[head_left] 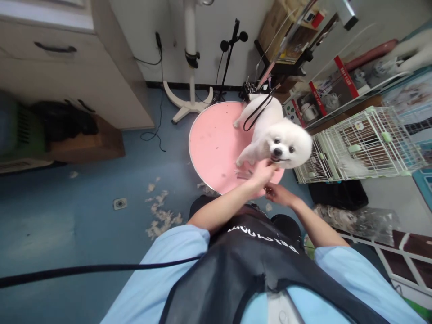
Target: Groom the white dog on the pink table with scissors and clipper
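A fluffy white dog (266,121) stands on a round pink table (212,144), its head tilted towards me. Just under its muzzle is my left hand (264,173), with the fingers closed on the chin. My right hand (279,195) is at the near edge of the tabletop, below the left one. Its fingers are curled around something small that I cannot make out. Near the dog's front paws lies a comb-like object (243,174), partly beside my left wrist. A black loop leash (258,112) hangs along the dog's side.
Clumps of cut fur (164,216) litter the blue floor to the left. A wire cage (367,144) and shelves with boxes stand at the right. Behind the table are a white stand base (191,105) and a black tripod stand (230,49). Cabinets (118,76) line the left.
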`<action>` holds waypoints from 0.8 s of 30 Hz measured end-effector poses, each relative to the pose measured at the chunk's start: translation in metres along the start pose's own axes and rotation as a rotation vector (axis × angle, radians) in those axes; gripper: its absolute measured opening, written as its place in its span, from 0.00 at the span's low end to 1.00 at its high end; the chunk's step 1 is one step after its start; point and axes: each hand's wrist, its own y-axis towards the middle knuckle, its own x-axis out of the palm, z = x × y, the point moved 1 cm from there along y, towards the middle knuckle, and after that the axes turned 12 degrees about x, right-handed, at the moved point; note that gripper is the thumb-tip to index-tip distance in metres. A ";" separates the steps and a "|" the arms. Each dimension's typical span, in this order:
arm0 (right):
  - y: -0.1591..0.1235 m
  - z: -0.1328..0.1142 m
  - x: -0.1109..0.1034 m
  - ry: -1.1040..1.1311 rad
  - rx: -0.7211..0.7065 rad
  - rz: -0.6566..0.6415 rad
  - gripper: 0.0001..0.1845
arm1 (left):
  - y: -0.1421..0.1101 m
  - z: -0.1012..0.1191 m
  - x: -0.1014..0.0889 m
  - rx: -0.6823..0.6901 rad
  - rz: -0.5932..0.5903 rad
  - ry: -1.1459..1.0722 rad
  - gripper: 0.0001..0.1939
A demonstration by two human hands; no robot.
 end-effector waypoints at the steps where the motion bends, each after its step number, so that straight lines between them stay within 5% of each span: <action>1: -0.015 0.010 0.009 0.032 0.006 -0.118 0.04 | 0.001 0.001 -0.017 0.171 0.034 0.182 0.04; 3: -0.042 0.024 0.032 0.112 0.063 -0.307 0.08 | 0.004 0.004 -0.043 0.436 0.104 0.534 0.02; 5: -0.057 0.026 0.061 0.274 0.170 -0.334 0.11 | 0.009 0.007 -0.051 0.596 0.123 0.783 0.02; 11: -0.028 -0.045 0.126 1.070 0.379 -0.220 0.21 | 0.019 0.022 -0.023 0.797 0.083 1.158 0.10; 16: 0.020 -0.121 0.134 1.514 0.152 0.047 0.20 | 0.021 0.049 -0.012 0.888 0.066 1.407 0.11; 24: 0.041 -0.173 0.139 1.716 0.242 0.123 0.20 | 0.020 0.067 -0.012 0.940 0.019 1.677 0.12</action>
